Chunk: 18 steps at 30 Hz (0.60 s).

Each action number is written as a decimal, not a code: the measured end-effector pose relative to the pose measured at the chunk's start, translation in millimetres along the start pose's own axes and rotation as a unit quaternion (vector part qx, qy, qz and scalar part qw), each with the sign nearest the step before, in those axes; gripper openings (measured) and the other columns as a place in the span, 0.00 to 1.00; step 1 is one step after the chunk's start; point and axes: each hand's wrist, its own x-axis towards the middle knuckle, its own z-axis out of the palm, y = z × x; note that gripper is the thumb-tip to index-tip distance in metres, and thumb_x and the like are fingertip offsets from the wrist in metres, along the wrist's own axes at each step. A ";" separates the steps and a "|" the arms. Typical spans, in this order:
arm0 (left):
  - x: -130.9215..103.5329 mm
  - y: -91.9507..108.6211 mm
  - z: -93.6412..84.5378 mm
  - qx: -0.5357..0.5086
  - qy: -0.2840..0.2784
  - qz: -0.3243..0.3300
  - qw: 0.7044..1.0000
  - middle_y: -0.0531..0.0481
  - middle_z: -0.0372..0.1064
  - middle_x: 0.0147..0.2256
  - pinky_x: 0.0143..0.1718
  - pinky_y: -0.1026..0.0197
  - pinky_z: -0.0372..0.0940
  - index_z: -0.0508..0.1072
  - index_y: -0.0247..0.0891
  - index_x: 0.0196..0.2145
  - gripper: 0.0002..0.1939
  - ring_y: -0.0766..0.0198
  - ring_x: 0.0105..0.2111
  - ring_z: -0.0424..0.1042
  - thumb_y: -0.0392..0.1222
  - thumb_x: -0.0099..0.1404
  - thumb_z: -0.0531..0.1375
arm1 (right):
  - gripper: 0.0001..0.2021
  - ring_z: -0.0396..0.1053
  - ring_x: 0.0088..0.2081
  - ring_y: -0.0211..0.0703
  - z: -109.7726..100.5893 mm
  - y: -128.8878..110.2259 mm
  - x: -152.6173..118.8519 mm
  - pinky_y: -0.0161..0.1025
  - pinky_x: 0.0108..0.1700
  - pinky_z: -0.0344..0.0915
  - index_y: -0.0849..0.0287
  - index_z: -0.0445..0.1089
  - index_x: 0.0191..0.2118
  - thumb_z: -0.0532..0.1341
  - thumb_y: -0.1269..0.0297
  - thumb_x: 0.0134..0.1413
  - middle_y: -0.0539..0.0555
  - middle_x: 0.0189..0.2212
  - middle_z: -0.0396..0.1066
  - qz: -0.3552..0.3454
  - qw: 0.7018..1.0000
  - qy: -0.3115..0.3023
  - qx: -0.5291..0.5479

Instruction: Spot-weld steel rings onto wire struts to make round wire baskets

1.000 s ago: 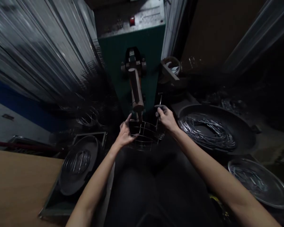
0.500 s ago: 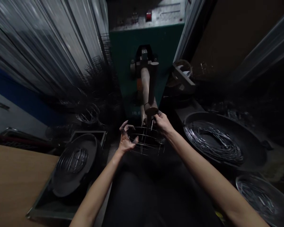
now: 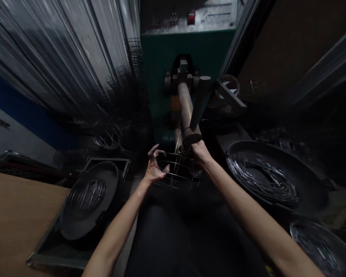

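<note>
A round frame of thin metal wire point(image 3: 177, 176) sits below the end of the machine's arm point(image 3: 187, 105). My left hand point(image 3: 156, 165) is at the frame's left side, its fingers and thumb curved and apart around the wire edge. Beside the tip of the machine arm is my right hand point(image 3: 201, 152), its fingers mostly hidden behind the arm's round end. Whether it holds anything cannot be made out.
The green machine body point(image 3: 158, 57) stands ahead, with a red switch point(image 3: 191, 18) on top. Black pans with wire rings lie left point(image 3: 109, 177) and right point(image 3: 311, 188). A lower-right bowl point(image 3: 294, 231) holds short metal pieces. Wire frames point(image 3: 108, 136) are stacked at the left.
The view has shifted, so the machine appears farther right. My right hand's fingers have gone farther behind the arm's end. My left hand keeps its curved shape at the wire frame.
</note>
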 end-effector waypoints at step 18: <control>11.2 -12.7 -5.1 -0.043 -0.034 -0.018 0.998 0.51 0.62 0.37 0.46 0.52 0.62 0.43 0.43 0.59 0.43 0.62 0.38 0.66 0.37 0.51 0.61 | 0.10 0.57 0.18 0.32 7.6 -11.4 -3.0 0.30 0.18 0.57 0.59 0.66 0.36 0.59 0.58 0.52 0.47 0.19 0.62 0.030 0.998 0.055 0.005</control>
